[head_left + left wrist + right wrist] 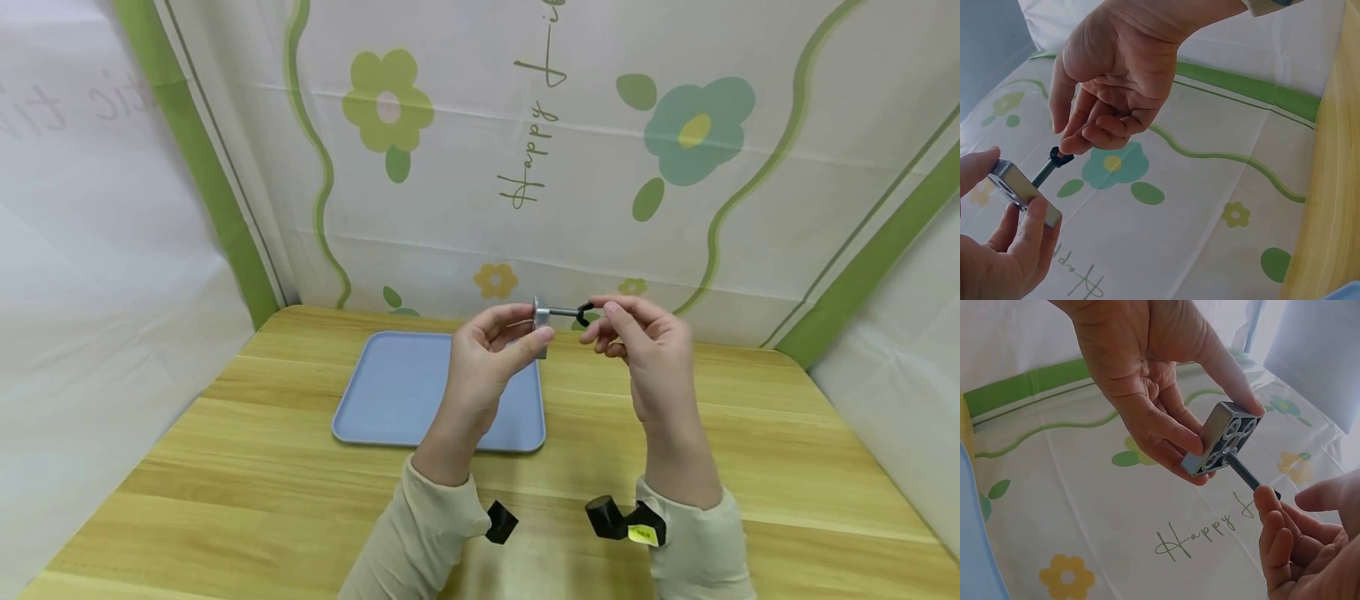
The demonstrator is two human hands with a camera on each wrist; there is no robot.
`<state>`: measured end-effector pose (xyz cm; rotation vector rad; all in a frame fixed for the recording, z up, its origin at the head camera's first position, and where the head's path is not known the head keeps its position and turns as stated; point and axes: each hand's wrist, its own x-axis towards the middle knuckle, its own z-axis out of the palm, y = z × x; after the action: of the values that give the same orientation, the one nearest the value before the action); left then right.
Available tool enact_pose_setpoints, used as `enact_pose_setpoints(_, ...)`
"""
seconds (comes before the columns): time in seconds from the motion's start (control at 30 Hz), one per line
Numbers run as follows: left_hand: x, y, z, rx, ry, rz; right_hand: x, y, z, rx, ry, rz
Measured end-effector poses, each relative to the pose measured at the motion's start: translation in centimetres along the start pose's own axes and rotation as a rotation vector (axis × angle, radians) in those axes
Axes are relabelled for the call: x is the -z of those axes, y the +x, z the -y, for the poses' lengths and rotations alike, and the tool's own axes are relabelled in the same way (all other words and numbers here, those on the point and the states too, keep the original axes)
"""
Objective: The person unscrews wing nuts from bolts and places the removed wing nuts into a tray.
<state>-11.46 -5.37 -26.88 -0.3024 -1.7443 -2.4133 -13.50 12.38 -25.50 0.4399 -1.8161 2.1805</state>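
My left hand (483,358) grips a small silver metal block (542,317) by its edges, between thumb and fingers, above the tray. Ring-shaped recesses show on one face of the block (1222,439) in the right wrist view. From that face sticks out a threaded wing bolt (1244,472), its black winged head (584,314) pointing towards my right hand (660,346). A finger of that hand touches the head, while the thumb stands apart from it and the other fingers bend loosely. How deep the bolt sits in the block is hidden.
A light blue tray (397,392) lies on the wood-grain table (262,467), behind and below my left hand. White printed curtain (450,217) walls stand behind the table and on both sides. Black wrist mounts (606,517) stick out from the sleeves.
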Motion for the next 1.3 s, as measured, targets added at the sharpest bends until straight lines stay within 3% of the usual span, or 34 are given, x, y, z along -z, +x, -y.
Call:
enact_pose_setpoints(0.57,-0.01,-0.14,-0.20,0.010,-0.011,0.001,0.16,0.11,-0.44,-0.041,-0.014,0.117)
enact_pose_setpoints(0.87,0.04,-0.12,-0.13,0.001,-0.009,0.002,0.18,0.11,-0.61,0.012,0.016,0.150)
enact_pose_setpoints(1.3,0.02,-0.14,-0.19,-0.004,-0.010,0.011,-0.07,0.21,-0.58,0.082,-0.034,0.136)
